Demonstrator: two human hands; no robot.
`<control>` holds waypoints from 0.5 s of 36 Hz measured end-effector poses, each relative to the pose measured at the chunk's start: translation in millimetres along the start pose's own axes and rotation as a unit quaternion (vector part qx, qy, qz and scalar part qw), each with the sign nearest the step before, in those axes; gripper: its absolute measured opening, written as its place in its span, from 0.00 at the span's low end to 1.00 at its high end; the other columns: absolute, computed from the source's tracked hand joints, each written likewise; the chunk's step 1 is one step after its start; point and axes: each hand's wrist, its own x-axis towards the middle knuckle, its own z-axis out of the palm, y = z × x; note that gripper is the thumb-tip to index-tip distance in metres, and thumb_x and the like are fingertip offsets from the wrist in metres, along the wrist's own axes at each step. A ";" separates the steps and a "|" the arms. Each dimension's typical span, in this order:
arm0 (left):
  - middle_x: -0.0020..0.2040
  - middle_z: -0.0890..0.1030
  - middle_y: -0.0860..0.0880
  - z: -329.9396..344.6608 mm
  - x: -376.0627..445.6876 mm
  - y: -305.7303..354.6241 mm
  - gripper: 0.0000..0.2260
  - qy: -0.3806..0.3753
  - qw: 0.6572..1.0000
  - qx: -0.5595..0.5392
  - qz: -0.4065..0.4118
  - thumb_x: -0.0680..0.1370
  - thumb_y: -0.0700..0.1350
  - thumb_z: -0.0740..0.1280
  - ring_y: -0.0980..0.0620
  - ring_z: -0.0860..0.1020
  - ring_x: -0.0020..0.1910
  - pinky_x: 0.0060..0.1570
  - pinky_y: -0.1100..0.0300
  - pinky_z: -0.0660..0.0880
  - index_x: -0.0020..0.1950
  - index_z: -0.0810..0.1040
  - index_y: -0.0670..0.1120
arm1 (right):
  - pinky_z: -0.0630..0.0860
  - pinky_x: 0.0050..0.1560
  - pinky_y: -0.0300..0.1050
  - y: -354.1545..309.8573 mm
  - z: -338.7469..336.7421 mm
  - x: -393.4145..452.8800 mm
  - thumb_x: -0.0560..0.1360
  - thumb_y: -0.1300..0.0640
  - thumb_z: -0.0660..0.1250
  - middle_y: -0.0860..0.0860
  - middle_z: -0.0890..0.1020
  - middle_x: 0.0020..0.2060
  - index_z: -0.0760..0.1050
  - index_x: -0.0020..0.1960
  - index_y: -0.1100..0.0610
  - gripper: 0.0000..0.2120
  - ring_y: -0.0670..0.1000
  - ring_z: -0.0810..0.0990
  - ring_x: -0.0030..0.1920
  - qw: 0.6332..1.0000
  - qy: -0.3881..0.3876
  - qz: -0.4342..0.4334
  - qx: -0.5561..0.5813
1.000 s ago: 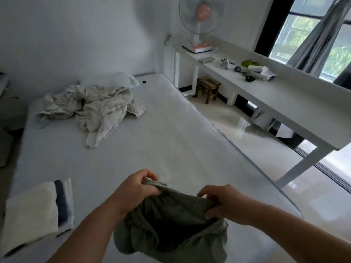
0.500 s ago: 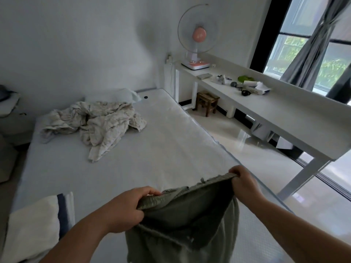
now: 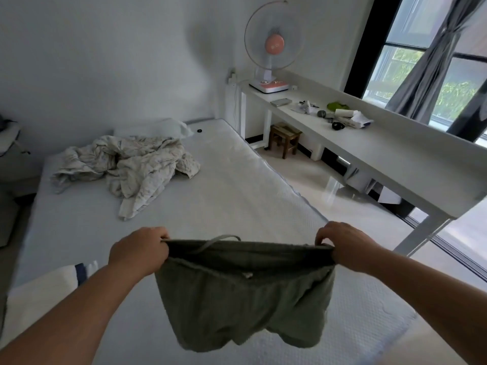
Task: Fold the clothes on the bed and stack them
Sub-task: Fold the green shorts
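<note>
Olive-green shorts (image 3: pixel 242 299) hang stretched out above the near end of the bed (image 3: pixel 232 196). My left hand (image 3: pixel 138 250) grips the left end of their waistband and my right hand (image 3: pixel 342 245) grips the right end. The waistband is pulled taut and level, a drawstring loops above it, and the legs dangle below. A folded white garment with a dark blue stripe (image 3: pixel 50 288) lies at the bed's near left. A crumpled cream cloth (image 3: pixel 131 167) sits in a heap toward the far left.
A pillow (image 3: pixel 155 129) lies at the head of the bed by the wall. To the right runs a long white desk (image 3: pixel 395 154) with a pink fan (image 3: pixel 272 48) and small items. A wooden stool (image 3: pixel 286 137) stands beneath it. Bare floor separates bed and desk.
The shorts went from a bunched bundle near my body to spread flat. My hands moved apart along the waistband and lifted it higher. The camera tilted up slightly.
</note>
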 end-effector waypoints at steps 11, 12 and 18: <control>0.47 0.78 0.39 45.4 2.2 11.1 0.10 -0.071 0.859 -0.465 -0.201 0.78 0.38 0.56 0.41 0.78 0.46 0.44 0.50 0.79 0.44 0.75 0.43 | 0.79 0.48 0.42 8.3 24.7 6.9 0.76 0.66 0.64 0.55 0.78 0.52 0.76 0.52 0.56 0.08 0.53 0.78 0.52 0.895 -0.208 0.164 0.359; 0.47 0.78 0.39 50.8 6.2 12.7 0.09 -0.072 0.883 -0.424 -0.189 0.78 0.38 0.56 0.41 0.77 0.48 0.48 0.48 0.78 0.44 0.76 0.43 | 0.78 0.51 0.41 11.0 28.6 9.5 0.75 0.66 0.65 0.54 0.79 0.51 0.76 0.52 0.54 0.09 0.52 0.78 0.52 0.915 -0.219 0.153 0.303; 0.45 0.77 0.47 84.2 39.8 51.9 0.09 -0.124 0.980 -0.133 -0.080 0.73 0.36 0.60 0.48 0.74 0.46 0.43 0.58 0.70 0.45 0.77 0.47 | 0.75 0.45 0.42 52.4 47.5 44.8 0.75 0.66 0.62 0.53 0.77 0.47 0.75 0.51 0.55 0.09 0.52 0.76 0.48 0.960 -0.108 0.171 0.193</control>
